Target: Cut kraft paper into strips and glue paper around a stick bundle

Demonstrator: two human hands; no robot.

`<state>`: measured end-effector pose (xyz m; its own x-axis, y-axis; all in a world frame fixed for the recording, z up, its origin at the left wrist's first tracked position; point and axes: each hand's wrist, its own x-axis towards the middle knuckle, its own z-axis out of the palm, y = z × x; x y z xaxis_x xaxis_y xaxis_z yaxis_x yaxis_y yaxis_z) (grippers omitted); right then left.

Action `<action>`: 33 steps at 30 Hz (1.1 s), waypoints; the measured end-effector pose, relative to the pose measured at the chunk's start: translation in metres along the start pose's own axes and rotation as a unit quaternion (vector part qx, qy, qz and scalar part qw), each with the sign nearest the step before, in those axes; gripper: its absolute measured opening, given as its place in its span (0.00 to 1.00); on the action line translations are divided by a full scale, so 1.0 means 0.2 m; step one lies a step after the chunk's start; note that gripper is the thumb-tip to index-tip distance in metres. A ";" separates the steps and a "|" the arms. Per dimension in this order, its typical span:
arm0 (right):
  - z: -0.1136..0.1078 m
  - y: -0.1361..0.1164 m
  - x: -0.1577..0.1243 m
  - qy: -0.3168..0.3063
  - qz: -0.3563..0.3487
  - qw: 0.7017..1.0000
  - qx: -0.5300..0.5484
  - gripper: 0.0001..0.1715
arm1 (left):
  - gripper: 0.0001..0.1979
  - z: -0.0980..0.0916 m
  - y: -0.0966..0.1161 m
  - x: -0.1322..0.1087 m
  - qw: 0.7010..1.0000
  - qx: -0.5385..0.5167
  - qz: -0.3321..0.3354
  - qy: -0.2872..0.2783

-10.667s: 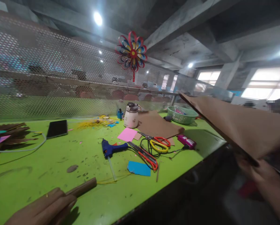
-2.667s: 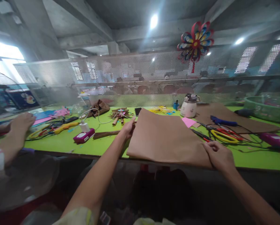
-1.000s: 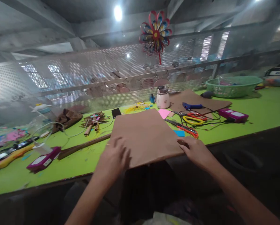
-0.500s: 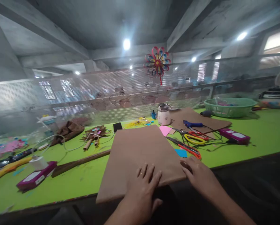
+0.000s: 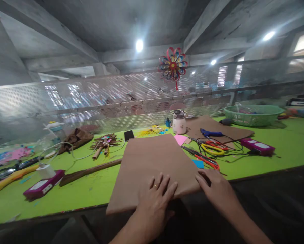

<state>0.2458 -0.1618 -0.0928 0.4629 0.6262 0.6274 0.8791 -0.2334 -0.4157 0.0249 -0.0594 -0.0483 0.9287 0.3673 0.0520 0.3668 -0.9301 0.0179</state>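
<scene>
A folded sheet of brown kraft paper (image 5: 152, 159) lies before me on the green table, its near edge jutting past the table's front. My left hand (image 5: 158, 196) rests on it with fingers spread on top; a ring shows on one finger, and the thumb is mostly hidden below the near edge. At the near right corner, my right hand (image 5: 215, 188) pinches the paper's edge between thumb and fingers. Just beyond that hand lie a blue paper piece (image 5: 198, 164) and scissors with orange handles (image 5: 210, 162).
Yellow-handled scissors (image 5: 213, 149), a blue glue gun (image 5: 210, 132) and a purple power strip (image 5: 258, 146) lie right. A bottle (image 5: 179, 122) and green basket (image 5: 253, 116) stand behind. Leftward are another power strip (image 5: 43, 185), a brown strip (image 5: 90, 171) and rolled paper tubes (image 5: 101, 150).
The view has shifted slightly, so the table's things appear a little further right and higher. Both hands keep nearly the same places on the paper.
</scene>
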 end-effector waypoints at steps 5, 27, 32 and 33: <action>0.00 0.04 0.01 -0.029 0.056 0.996 0.066 0.17 | 0.39 0.02 -0.01 -0.01 0.999 -0.004 0.025 0.037; 0.02 -0.07 -0.14 0.055 -0.325 0.941 -0.083 0.17 | 0.34 0.01 0.05 -0.07 0.995 0.026 0.052 0.080; 0.07 -0.18 -0.22 0.061 -0.406 0.905 -0.107 0.21 | 0.35 0.01 0.05 -0.07 0.996 0.015 0.039 0.077; 0.09 -0.18 -0.23 0.059 -0.405 0.905 -0.118 0.22 | 0.35 0.01 0.05 -0.07 0.996 0.015 0.037 0.076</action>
<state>0.1916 -0.1693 -0.1186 -0.3481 0.5813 0.7355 0.9286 0.1063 0.3555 0.0157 -0.0744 -0.0513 0.9348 0.2917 0.2028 0.3022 -0.9530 -0.0219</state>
